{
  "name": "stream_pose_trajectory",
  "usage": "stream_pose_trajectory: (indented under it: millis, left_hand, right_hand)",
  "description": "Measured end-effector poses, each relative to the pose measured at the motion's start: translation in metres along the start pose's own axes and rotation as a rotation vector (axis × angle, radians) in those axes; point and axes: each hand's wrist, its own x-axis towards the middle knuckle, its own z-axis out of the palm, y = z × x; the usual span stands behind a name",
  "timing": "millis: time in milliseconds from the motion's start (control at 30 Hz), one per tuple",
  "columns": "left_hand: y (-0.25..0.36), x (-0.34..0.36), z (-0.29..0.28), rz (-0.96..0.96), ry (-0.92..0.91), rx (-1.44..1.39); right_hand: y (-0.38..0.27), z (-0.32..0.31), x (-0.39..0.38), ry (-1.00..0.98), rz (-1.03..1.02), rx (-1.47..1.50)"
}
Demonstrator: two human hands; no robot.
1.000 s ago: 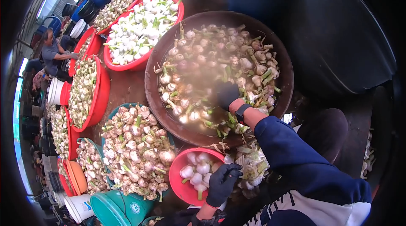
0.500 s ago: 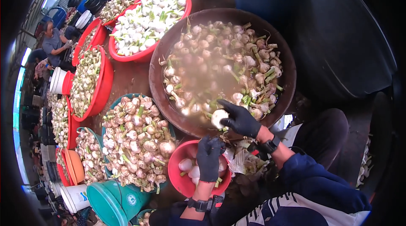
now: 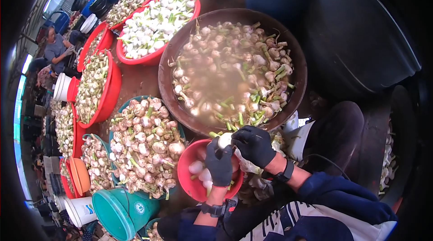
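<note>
A pale, smooth garlic bulb [image 3: 224,140] with a green stem stub is between my two black-gloved hands, over the near rim of the large brown basin [image 3: 176,113]. My left hand [image 3: 219,166] grips it from below, thumb and fingers around its lower side. From the right, my right hand [image 3: 256,147] closes its curled fingertips at the bulb's edge; what lies under them is hidden. Beneath my left hand, a small red bowl [image 3: 184,178] contains several white peeled bulbs. Unpeeled bulbs float in cloudy water in the basin.
A green tub heaped with soil-stained garlic [image 3: 146,146] stands left of the bowl. Beyond it are red tubs of garlic, one with white bulbs [image 3: 155,26]. A teal bucket [image 3: 115,214] tilts at lower left. Large dark containers [image 3: 361,38] stand right. Another person [image 3: 56,49] sits far left.
My right hand has brought the bulb toward me and left, from the basin's near edge to my left hand. My left hand has risen slightly and now grips the bulb.
</note>
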Motion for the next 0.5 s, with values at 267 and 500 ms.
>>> stream_pose_trajectory:
  millis: [267, 500]
  left_hand:
    - [0.006, -0.005, 0.0, 0.066, -0.035, 0.034]
    - [0.018, 0.001, -0.02, -0.081, -0.342, -0.122]
  right_hand:
    - [0.006, 0.007, -0.007, 0.009, -0.074, -0.099]
    - [0.03, -0.009, -0.002, -0.003, 0.175, -0.079]
